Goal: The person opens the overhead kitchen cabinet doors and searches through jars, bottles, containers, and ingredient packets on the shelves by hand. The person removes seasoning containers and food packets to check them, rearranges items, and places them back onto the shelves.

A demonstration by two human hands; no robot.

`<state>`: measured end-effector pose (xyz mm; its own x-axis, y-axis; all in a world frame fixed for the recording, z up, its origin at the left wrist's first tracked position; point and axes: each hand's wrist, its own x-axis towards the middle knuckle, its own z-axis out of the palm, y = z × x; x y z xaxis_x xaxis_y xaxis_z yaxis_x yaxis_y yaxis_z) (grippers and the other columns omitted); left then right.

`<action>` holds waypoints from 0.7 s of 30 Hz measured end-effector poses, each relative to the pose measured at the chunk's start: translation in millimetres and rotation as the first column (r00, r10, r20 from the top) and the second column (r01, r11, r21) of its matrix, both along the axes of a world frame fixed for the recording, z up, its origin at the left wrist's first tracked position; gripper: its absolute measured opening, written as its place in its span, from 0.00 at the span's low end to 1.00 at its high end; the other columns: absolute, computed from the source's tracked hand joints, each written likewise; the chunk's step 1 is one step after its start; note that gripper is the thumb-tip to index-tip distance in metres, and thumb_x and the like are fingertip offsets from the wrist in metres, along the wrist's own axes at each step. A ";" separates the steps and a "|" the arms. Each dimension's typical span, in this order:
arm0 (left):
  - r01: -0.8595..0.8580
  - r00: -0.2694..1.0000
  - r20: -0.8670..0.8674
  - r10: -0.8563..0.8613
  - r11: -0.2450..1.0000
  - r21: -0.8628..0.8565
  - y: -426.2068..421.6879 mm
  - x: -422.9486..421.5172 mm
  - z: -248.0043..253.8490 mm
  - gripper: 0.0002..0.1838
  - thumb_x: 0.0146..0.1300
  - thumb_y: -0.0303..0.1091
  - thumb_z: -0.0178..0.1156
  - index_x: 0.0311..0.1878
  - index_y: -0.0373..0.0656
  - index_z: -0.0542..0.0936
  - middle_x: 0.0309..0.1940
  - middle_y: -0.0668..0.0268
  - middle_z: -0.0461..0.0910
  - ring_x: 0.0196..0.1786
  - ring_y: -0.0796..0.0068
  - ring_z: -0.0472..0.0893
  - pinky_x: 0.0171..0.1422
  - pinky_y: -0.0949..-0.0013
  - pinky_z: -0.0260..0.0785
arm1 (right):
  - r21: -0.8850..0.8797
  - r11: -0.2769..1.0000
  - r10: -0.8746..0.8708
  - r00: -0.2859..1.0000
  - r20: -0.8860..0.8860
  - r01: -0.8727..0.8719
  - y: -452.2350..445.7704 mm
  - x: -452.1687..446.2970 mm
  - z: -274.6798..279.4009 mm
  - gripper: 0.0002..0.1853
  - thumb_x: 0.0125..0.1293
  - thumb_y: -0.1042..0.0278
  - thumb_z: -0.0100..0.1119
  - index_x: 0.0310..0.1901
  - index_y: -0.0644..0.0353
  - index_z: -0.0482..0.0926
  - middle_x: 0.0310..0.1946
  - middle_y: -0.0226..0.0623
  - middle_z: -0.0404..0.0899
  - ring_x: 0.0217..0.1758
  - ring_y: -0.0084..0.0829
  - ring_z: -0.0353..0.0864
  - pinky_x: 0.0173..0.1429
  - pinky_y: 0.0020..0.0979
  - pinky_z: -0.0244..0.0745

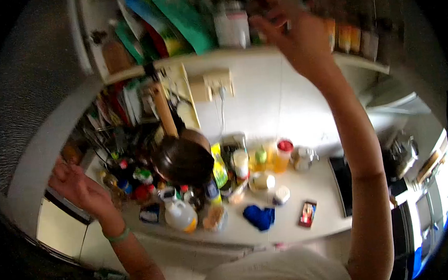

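My right hand (297,35) is raised to the upper shelf (270,51), right of a white jar (232,28). Its thumb and fingers look apart, though motion blurs them, and I make out nothing held. Dark items behind the fingertips are too blurred to name. Low on the left, my left hand (82,190), with a green bracelet (118,236) on the wrist, is beside the edge of a pale panel (44,144). Its fingers look loosely spread with nothing visible in them; the fingertips are unclear.
Green packets (182,23) lean on the shelf. Below, a wooden-handled pan (184,157) stands over crowded bottles. The counter (239,235) bears a white jug (181,216), a blue cloth (259,217), a small red packet (307,213) and a red-lidded container (283,154).
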<state>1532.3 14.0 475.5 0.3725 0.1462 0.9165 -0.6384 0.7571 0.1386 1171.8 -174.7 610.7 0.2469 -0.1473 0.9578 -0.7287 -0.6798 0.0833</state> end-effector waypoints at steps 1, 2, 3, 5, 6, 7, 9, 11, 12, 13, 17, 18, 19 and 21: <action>0.017 1.000 -0.009 -0.017 0.997 0.070 0.1 1.7 -0.7 0.27 0.61 0.25 0.54 0.63 0.41 0.60 0.59 0.59 0.66 0.62 0.66 0.67 0.66 0.57 0.62 | -0.075 0.980 0.184 0.982 0.030 -0.182 6.2 -17.5 -22.4 0.20 0.62 0.52 0.61 0.50 0.55 0.74 0.32 0.39 0.83 0.32 0.36 0.84 0.32 0.35 0.78; 0.000 0.999 0.039 -0.001 0.999 0.048 0.5 8.1 -0.4 0.26 0.61 0.25 0.53 0.63 0.39 0.59 0.62 0.54 0.64 0.65 0.61 0.65 0.67 0.56 0.62 | -0.087 0.967 0.244 0.968 0.065 -0.238 15.1 -33.2 -48.5 0.16 0.62 0.60 0.61 0.49 0.57 0.75 0.30 0.38 0.82 0.30 0.30 0.83 0.31 0.32 0.76; -0.014 0.996 0.086 0.012 0.999 0.030 3.0 14.4 -2.9 0.25 0.62 0.24 0.52 0.62 0.37 0.59 0.64 0.49 0.62 0.68 0.56 0.62 0.67 0.55 0.63 | -0.096 0.952 0.300 0.948 0.103 -0.291 25.4 -48.7 -76.5 0.13 0.61 0.67 0.62 0.47 0.58 0.76 0.28 0.37 0.81 0.28 0.25 0.81 0.30 0.29 0.75; 0.000 0.994 0.113 -0.011 0.995 0.101 7.2 33.7 -4.8 0.24 0.62 0.24 0.52 0.61 0.35 0.59 0.64 0.46 0.63 0.68 0.54 0.62 0.66 0.54 0.64 | 0.161 0.934 0.266 0.923 0.279 -0.318 17.8 -72.2 -161.3 0.09 0.60 0.76 0.59 0.44 0.59 0.78 0.26 0.34 0.79 0.28 0.20 0.78 0.29 0.26 0.73; -0.010 0.988 0.153 -0.004 0.996 0.093 7.8 36.3 -5.0 0.23 0.62 0.24 0.52 0.60 0.33 0.59 0.63 0.43 0.63 0.68 0.51 0.62 0.66 0.53 0.65 | 0.400 0.885 0.121 0.947 0.297 -0.238 13.6 -80.5 -204.3 0.10 0.59 0.75 0.59 0.43 0.59 0.78 0.26 0.35 0.79 0.28 0.24 0.79 0.29 0.27 0.73; -0.006 0.990 0.140 -0.010 0.993 0.115 7.2 32.6 -4.6 0.23 0.62 0.24 0.52 0.60 0.33 0.59 0.63 0.43 0.63 0.68 0.51 0.62 0.66 0.53 0.65 | 0.603 0.781 -0.016 0.961 0.278 -0.161 5.3 -88.2 -249.4 0.10 0.58 0.75 0.60 0.42 0.60 0.78 0.25 0.35 0.80 0.27 0.27 0.80 0.29 0.29 0.73; -0.265 0.938 0.257 0.231 0.958 0.109 8.4 25.1 4.2 0.21 0.63 0.25 0.51 0.58 0.32 0.60 0.59 0.44 0.66 0.65 0.52 0.65 0.65 0.52 0.65 | 0.768 0.640 -0.086 0.990 0.109 -0.029 -19.3 -119.4 -363.7 0.19 0.55 0.73 0.63 0.50 0.59 0.74 0.29 0.40 0.80 0.31 0.36 0.81 0.35 0.34 0.76; -0.390 0.882 0.317 0.347 0.917 0.080 8.5 23.7 4.3 0.20 0.63 0.25 0.50 0.57 0.32 0.60 0.57 0.45 0.67 0.63 0.53 0.67 0.65 0.51 0.65 | 0.889 0.455 -0.171 0.985 0.030 0.052 -15.4 -131.5 -446.6 0.31 0.51 0.68 0.70 0.58 0.60 0.70 0.40 0.42 0.79 0.38 0.38 0.79 0.44 0.36 0.76; -0.389 0.893 0.288 0.347 0.915 0.104 8.9 27.3 -0.5 0.20 0.63 0.25 0.51 0.57 0.33 0.62 0.57 0.48 0.68 0.61 0.56 0.69 0.65 0.52 0.65 | 0.797 0.554 -0.154 0.970 -0.188 0.242 -28.6 -145.4 -512.1 0.40 0.47 0.64 0.73 0.62 0.62 0.64 0.49 0.49 0.74 0.47 0.46 0.76 0.52 0.43 0.72; -0.402 0.890 0.265 0.372 0.914 0.065 8.2 29.2 -1.4 0.19 0.63 0.24 0.51 0.57 0.34 0.62 0.57 0.49 0.68 0.59 0.57 0.70 0.65 0.53 0.65 | 0.884 0.428 -0.149 0.979 -0.139 0.191 -21.1 -140.9 -521.5 0.45 0.45 0.61 0.75 0.63 0.64 0.60 0.54 0.53 0.69 0.55 0.51 0.69 0.57 0.44 0.68; -0.074 0.988 0.140 0.065 0.996 0.055 5.0 30.1 -9.6 0.23 0.62 0.25 0.55 0.61 0.42 0.65 0.60 0.56 0.69 0.57 0.66 0.72 0.62 0.60 0.68 | 0.879 0.440 -0.108 0.982 -0.152 0.184 -37.4 -119.4 -573.9 0.55 0.34 0.55 0.81 0.66 0.54 0.59 0.59 0.55 0.63 0.63 0.54 0.62 0.66 0.49 0.61; -0.059 0.988 0.146 0.055 0.998 0.022 6.3 27.4 -11.0 0.24 0.62 0.25 0.56 0.62 0.44 0.65 0.60 0.57 0.68 0.58 0.67 0.72 0.61 0.62 0.68 | 0.905 0.385 -0.107 0.983 -0.153 0.182 -30.6 -110.1 -561.6 0.53 0.38 0.53 0.78 0.67 0.48 0.57 0.61 0.58 0.60 0.62 0.59 0.62 0.64 0.52 0.62; -0.043 0.987 0.153 0.045 0.999 -0.011 7.4 24.7 -12.7 0.25 0.62 0.26 0.58 0.63 0.45 0.66 0.61 0.57 0.68 0.60 0.67 0.72 0.61 0.63 0.69 | 0.900 0.377 -0.126 0.975 -0.185 0.219 -31.5 -103.3 -565.2 0.53 0.38 0.52 0.77 0.67 0.45 0.57 0.62 0.58 0.58 0.62 0.59 0.62 0.64 0.52 0.62; -0.056 0.998 -0.009 0.056 0.998 -0.004 1.1 9.1 -15.7 0.23 0.60 0.25 0.57 0.60 0.45 0.68 0.60 0.59 0.69 0.59 0.69 0.71 0.61 0.63 0.67 | 0.910 0.293 -0.099 0.956 -0.277 0.294 -39.1 -96.8 -576.0 0.52 0.40 0.52 0.77 0.68 0.43 0.56 0.61 0.57 0.59 0.62 0.57 0.63 0.62 0.51 0.65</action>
